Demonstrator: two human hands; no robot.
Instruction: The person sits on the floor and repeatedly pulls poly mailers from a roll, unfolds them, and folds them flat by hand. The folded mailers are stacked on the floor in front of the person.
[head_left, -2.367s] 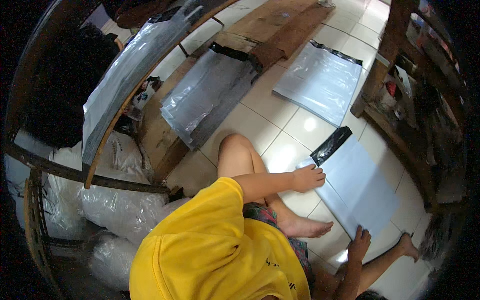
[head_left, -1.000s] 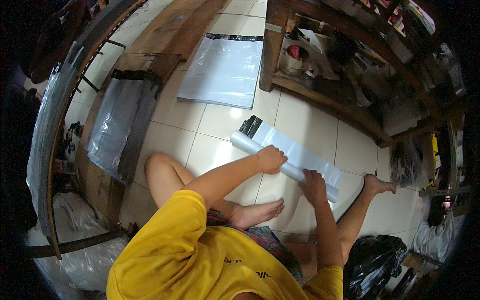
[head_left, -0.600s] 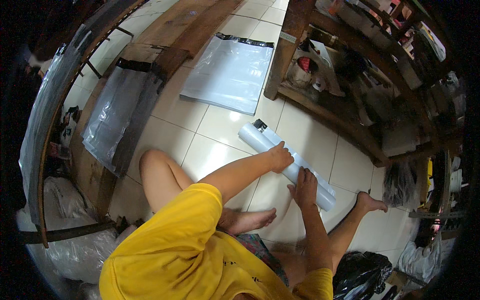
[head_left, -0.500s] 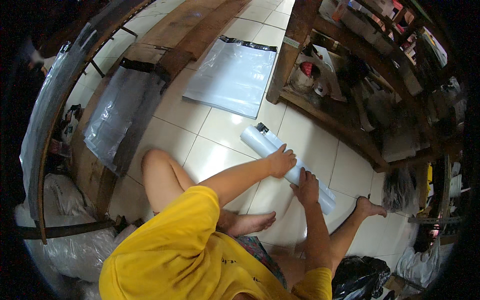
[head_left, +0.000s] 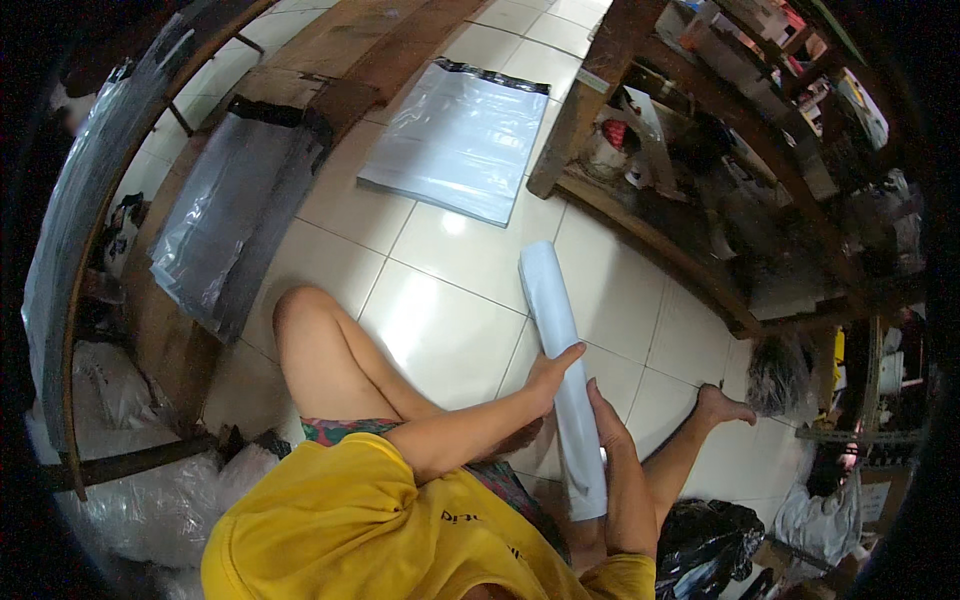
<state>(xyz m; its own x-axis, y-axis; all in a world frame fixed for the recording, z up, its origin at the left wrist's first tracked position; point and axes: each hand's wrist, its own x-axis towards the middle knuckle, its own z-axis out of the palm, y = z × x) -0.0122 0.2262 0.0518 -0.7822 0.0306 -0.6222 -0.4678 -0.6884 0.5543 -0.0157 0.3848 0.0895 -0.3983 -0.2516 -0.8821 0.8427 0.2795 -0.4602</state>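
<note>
A rolled-up bundle of pale bluish-white plastic bags [head_left: 574, 420] is held in front of me, one end pointing away and the other toward my lap. My left hand [head_left: 553, 380] grips it from the left, thumb lying across the top. On the opposite side, my right hand [head_left: 610, 420] is against the roll with its thumb upright; its other fingers are mostly hidden. Farther off, a flat stack of similar plastic bags [head_left: 455, 145] with a black strip along its far edge lies on the tiled floor.
Another stack of grey plastic bags [head_left: 230, 205] lies on a wooden board at the left. A wooden shelf frame [head_left: 640, 240] loaded with items stands at the right. A black plastic bag [head_left: 705, 545] sits near my right leg, and clear plastic bundles [head_left: 140, 470] lie at lower left.
The roll has come nearer to me and turned more lengthwise. A loose flap with a black edge beside it no longer shows. Both hands have shifted from its top to its sides.
</note>
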